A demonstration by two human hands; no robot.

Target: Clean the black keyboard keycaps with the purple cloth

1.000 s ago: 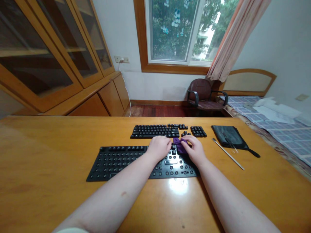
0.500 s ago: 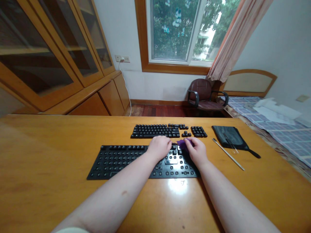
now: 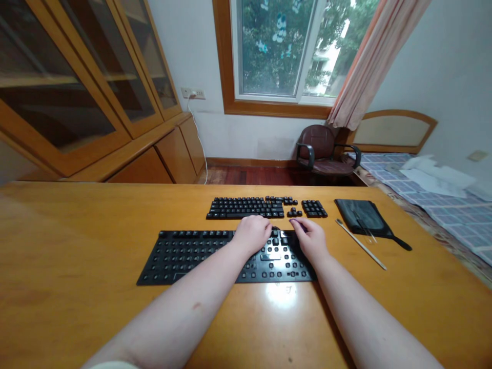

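**Grip unclear: both hands curled on the keyboard**

Neither grip can be read for certain. The left hand [image 3: 251, 234] rests palm-down with its fingers curled over the top edge of the black keyboard [image 3: 184, 261]. The right hand [image 3: 310, 240] sits just beside it, its fingertips [image 3: 294, 222] arched at that same edge. Nothing held shows clearly in either hand, and the fingers hide whatever lies beneath them.

The keyboard lies flat on the wooden desk [image 3: 77, 230], directly under both hands, with the forearms reaching in from the near side. Its keys are too small to read, though several stand raised near the hands.

Just beyond it, black keycaps [image 3: 246, 207] stand in tidy rows. A smaller block of keycaps [image 3: 314, 208] lies to their right, with a little cluster [image 3: 294, 212] between the two, nearest the right hand's fingertips.

Further right, well apart from the hands, lies a folded black cloth [image 3: 359, 215] with a dark handle [image 3: 402, 244] sticking out of it. A thin pale rod [image 3: 360, 251] lies beside it on the desk.

Past the desk stand a glass-fronted wooden cabinet [image 3: 69, 77] and a brown armchair [image 3: 323, 151] under the window [image 3: 277, 51]. To the right is a bed [image 3: 453, 215] with white papers [image 3: 434, 174] on it.
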